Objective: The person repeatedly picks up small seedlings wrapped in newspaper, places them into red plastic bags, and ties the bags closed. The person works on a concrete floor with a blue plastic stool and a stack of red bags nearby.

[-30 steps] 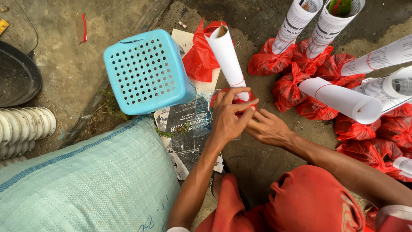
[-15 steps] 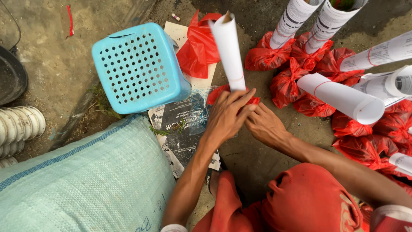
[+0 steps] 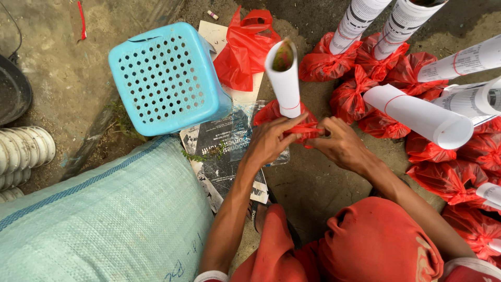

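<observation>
My left hand (image 3: 271,140) and my right hand (image 3: 336,143) both grip the red plastic bag (image 3: 282,112) wrapped round the foot of an upright white paper tube (image 3: 286,78). The fingers of both hands pinch the twisted red plastic where it gathers at the tube's base. The tube's open top shows something green and reddish inside. The bundle stands on the ground just right of a sheet of printed paper (image 3: 219,146).
Several finished red-bagged paper tubes (image 3: 417,115) lie and stand at the right. A light blue perforated plastic stool (image 3: 167,78) lies left of the hands, a loose red bag (image 3: 245,47) behind. A pale green woven sack (image 3: 99,219) fills lower left; stacked white cups (image 3: 26,151) sit far left.
The paper tube has tipped from leaning to nearly upright. Both hands have closed in on its base and pulled the red plastic tight.
</observation>
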